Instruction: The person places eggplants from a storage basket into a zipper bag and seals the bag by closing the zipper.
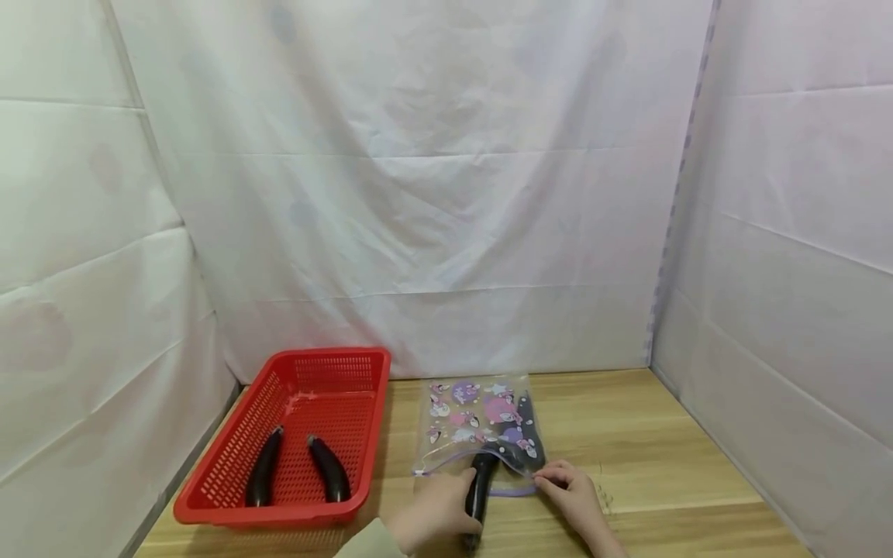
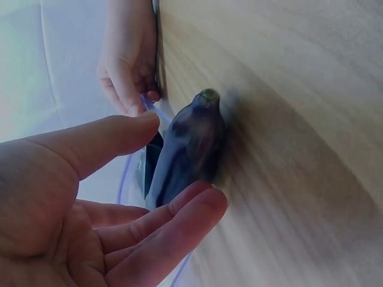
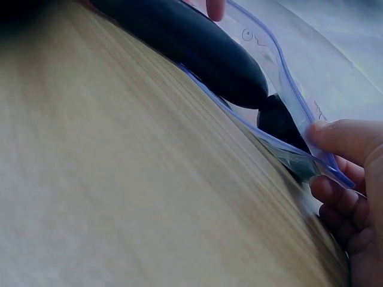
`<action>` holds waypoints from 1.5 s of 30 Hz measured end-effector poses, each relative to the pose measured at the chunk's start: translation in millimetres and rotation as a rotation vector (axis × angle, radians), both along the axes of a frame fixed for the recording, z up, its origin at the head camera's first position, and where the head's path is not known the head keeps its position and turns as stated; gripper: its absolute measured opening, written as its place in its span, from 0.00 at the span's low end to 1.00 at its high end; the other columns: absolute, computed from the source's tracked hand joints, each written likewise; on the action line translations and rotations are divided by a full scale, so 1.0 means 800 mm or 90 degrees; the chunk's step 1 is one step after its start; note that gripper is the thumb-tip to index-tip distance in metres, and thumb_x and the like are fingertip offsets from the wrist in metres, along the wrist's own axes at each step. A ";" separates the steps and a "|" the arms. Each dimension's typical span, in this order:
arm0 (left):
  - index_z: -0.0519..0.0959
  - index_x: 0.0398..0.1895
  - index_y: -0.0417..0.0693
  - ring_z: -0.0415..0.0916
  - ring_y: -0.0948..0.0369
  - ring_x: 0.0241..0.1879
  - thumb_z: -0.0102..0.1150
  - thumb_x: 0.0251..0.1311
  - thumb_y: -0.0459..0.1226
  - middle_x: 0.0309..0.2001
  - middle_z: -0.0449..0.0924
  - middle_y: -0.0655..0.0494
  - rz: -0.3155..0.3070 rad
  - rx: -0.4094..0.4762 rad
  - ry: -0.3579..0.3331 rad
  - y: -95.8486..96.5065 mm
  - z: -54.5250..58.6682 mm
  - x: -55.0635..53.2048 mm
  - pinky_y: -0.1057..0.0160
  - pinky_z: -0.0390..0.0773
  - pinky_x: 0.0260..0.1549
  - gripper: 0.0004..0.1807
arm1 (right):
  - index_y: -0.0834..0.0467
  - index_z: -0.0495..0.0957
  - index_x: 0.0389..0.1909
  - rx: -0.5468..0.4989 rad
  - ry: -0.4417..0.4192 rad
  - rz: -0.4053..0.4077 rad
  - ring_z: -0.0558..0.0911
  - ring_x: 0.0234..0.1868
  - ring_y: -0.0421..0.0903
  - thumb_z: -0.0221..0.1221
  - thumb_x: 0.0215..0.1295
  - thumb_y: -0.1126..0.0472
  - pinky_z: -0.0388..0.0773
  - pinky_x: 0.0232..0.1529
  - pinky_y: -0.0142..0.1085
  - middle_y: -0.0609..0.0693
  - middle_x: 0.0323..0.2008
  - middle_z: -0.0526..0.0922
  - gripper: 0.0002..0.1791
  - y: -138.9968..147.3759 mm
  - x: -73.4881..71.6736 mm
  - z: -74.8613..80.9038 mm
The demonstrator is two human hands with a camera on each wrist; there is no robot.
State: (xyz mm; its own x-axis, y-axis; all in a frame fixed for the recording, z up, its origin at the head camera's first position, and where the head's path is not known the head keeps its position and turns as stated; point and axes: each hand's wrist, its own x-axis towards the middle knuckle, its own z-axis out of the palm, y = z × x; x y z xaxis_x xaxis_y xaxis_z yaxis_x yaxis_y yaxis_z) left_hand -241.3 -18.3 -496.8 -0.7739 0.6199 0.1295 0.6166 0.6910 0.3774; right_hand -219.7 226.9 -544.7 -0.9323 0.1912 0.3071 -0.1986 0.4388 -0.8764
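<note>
A clear zip bag (image 1: 449, 422) with pink and purple cartoon print lies on the table, its purple-edged mouth spread toward me. One dark eggplant (image 1: 528, 422) shows inside along the bag's right side. Another eggplant (image 1: 479, 492) lies partly in the mouth, its stem end (image 2: 206, 98) outside over the wood. My left hand (image 1: 438, 508) is beside this eggplant, thumb and fingers apart on either side of it and loosely extended. With thumb and fingers, my right hand (image 1: 575, 496) pinches the right corner of the bag's mouth (image 3: 332, 167).
To the left stands a red plastic basket (image 1: 377, 434) with one eggplant (image 1: 263, 469) at its left and another eggplant (image 1: 329, 469) at its right. White cloth walls (image 1: 418, 232) enclose the wooden table (image 1: 663, 465) at the back and both sides.
</note>
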 end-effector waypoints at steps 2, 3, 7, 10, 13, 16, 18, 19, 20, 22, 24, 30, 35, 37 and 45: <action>0.76 0.54 0.40 0.75 0.65 0.30 0.77 0.33 0.44 0.33 0.81 0.57 -0.001 -0.012 -0.012 0.001 -0.001 0.001 0.65 0.75 0.29 0.39 | 0.60 0.86 0.26 0.003 0.005 0.000 0.78 0.35 0.38 0.68 0.52 0.72 0.71 0.42 0.27 0.50 0.29 0.82 0.04 -0.002 0.003 0.003; 0.74 0.58 0.40 0.77 0.64 0.33 0.77 0.34 0.44 0.36 0.82 0.55 -0.002 -0.019 -0.019 0.002 -0.002 0.001 0.65 0.76 0.31 0.42 | 0.60 0.86 0.25 0.005 0.009 -0.001 0.78 0.35 0.38 0.68 0.52 0.72 0.71 0.42 0.27 0.50 0.29 0.82 0.04 -0.002 0.004 0.003; 0.70 0.66 0.41 0.80 0.61 0.40 0.77 0.38 0.45 0.44 0.84 0.48 0.000 -0.042 -0.048 0.004 -0.004 0.001 0.63 0.77 0.37 0.47 | 0.59 0.86 0.25 0.010 0.016 -0.006 0.78 0.35 0.38 0.68 0.51 0.71 0.71 0.42 0.28 0.49 0.29 0.82 0.04 0.000 0.002 -0.003; 0.69 0.67 0.42 0.80 0.60 0.43 0.77 0.39 0.45 0.46 0.83 0.48 0.001 -0.047 -0.061 0.007 -0.004 0.000 0.63 0.77 0.39 0.47 | 0.59 0.86 0.25 0.008 0.013 -0.018 0.78 0.35 0.37 0.69 0.51 0.70 0.71 0.42 0.28 0.51 0.29 0.82 0.04 0.005 -0.006 -0.017; 0.69 0.67 0.41 0.80 0.60 0.43 0.76 0.41 0.45 0.47 0.83 0.48 0.001 -0.046 -0.070 0.010 -0.003 0.000 0.63 0.77 0.39 0.46 | 0.57 0.86 0.25 0.004 0.010 -0.027 0.77 0.36 0.36 0.69 0.51 0.70 0.71 0.42 0.28 0.49 0.29 0.82 0.05 0.013 -0.016 -0.034; 0.69 0.67 0.40 0.80 0.61 0.42 0.76 0.42 0.45 0.47 0.83 0.47 0.005 -0.035 -0.082 0.012 -0.003 -0.001 0.63 0.78 0.38 0.46 | 0.53 0.86 0.25 -0.006 0.009 -0.021 0.77 0.36 0.36 0.70 0.51 0.70 0.71 0.42 0.27 0.45 0.29 0.82 0.07 0.019 -0.022 -0.046; 0.68 0.67 0.39 0.80 0.61 0.42 0.75 0.43 0.45 0.48 0.82 0.46 0.009 -0.025 -0.093 0.013 -0.004 -0.003 0.63 0.78 0.39 0.46 | 0.51 0.86 0.25 -0.012 0.015 -0.010 0.78 0.36 0.36 0.70 0.50 0.70 0.71 0.40 0.27 0.43 0.29 0.82 0.09 0.021 -0.023 -0.049; 0.68 0.67 0.39 0.80 0.61 0.42 0.75 0.43 0.45 0.49 0.82 0.45 0.010 -0.021 -0.095 0.014 -0.004 -0.003 0.63 0.78 0.39 0.46 | 0.51 0.86 0.25 -0.013 0.019 -0.006 0.78 0.35 0.36 0.70 0.50 0.71 0.71 0.40 0.27 0.42 0.29 0.82 0.10 0.022 -0.023 -0.050; 0.68 0.67 0.39 0.80 0.60 0.43 0.75 0.44 0.45 0.50 0.82 0.45 0.011 -0.019 -0.097 0.015 -0.005 -0.005 0.63 0.78 0.40 0.45 | 0.51 0.86 0.25 -0.013 0.024 -0.002 0.78 0.35 0.36 0.70 0.50 0.71 0.71 0.40 0.27 0.41 0.29 0.82 0.10 0.022 -0.023 -0.051; 0.68 0.67 0.38 0.79 0.59 0.45 0.75 0.44 0.45 0.52 0.80 0.44 0.012 -0.014 -0.098 0.017 -0.006 -0.007 0.62 0.78 0.42 0.45 | 0.50 0.86 0.25 -0.012 0.029 0.003 0.78 0.35 0.37 0.69 0.50 0.72 0.71 0.39 0.28 0.41 0.29 0.82 0.11 0.022 -0.023 -0.051; 0.67 0.67 0.37 0.79 0.57 0.47 0.74 0.45 0.45 0.55 0.79 0.43 0.014 -0.011 -0.103 0.019 -0.006 -0.009 0.61 0.77 0.44 0.45 | 0.50 0.86 0.25 -0.010 0.029 0.003 0.78 0.35 0.37 0.69 0.49 0.72 0.71 0.40 0.28 0.41 0.29 0.82 0.12 0.022 -0.024 -0.051; 0.65 0.68 0.35 0.79 0.53 0.48 0.73 0.47 0.45 0.55 0.78 0.39 0.028 0.003 -0.127 0.023 -0.007 -0.016 0.57 0.77 0.46 0.46 | 0.51 0.86 0.24 -0.012 0.016 -0.004 0.77 0.36 0.37 0.68 0.47 0.74 0.71 0.40 0.29 0.41 0.29 0.81 0.13 0.021 -0.027 -0.053; 0.66 0.67 0.35 0.80 0.51 0.46 0.74 0.46 0.45 0.52 0.80 0.40 0.041 -0.002 -0.114 0.029 -0.009 -0.024 0.57 0.77 0.45 0.46 | 0.50 0.86 0.24 -0.009 0.020 -0.006 0.78 0.36 0.37 0.70 0.46 0.74 0.71 0.41 0.28 0.41 0.29 0.81 0.13 0.021 -0.029 -0.056; 0.67 0.67 0.35 0.80 0.51 0.45 0.73 0.46 0.46 0.52 0.80 0.40 0.044 -0.007 -0.111 0.031 -0.010 -0.028 0.57 0.77 0.46 0.45 | 0.51 0.86 0.24 -0.012 0.023 -0.003 0.78 0.37 0.37 0.70 0.47 0.73 0.71 0.42 0.28 0.41 0.29 0.82 0.13 0.021 -0.029 -0.056; 0.67 0.67 0.36 0.80 0.49 0.46 0.71 0.49 0.49 0.51 0.80 0.40 0.065 -0.024 -0.110 0.041 -0.014 -0.038 0.53 0.77 0.46 0.44 | 0.53 0.86 0.28 -0.056 0.050 0.024 0.78 0.35 0.38 0.69 0.48 0.75 0.73 0.39 0.27 0.45 0.31 0.82 0.12 0.018 -0.026 -0.052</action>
State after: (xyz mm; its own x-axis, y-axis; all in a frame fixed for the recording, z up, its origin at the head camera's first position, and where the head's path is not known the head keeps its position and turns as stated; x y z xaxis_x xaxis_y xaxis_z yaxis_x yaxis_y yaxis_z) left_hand -271.9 14.7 -507.7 -0.8416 0.5392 -0.0321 0.4714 0.7622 0.4436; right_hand -240.4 241.6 -586.3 -0.9130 0.1854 0.3635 -0.2839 0.3512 -0.8922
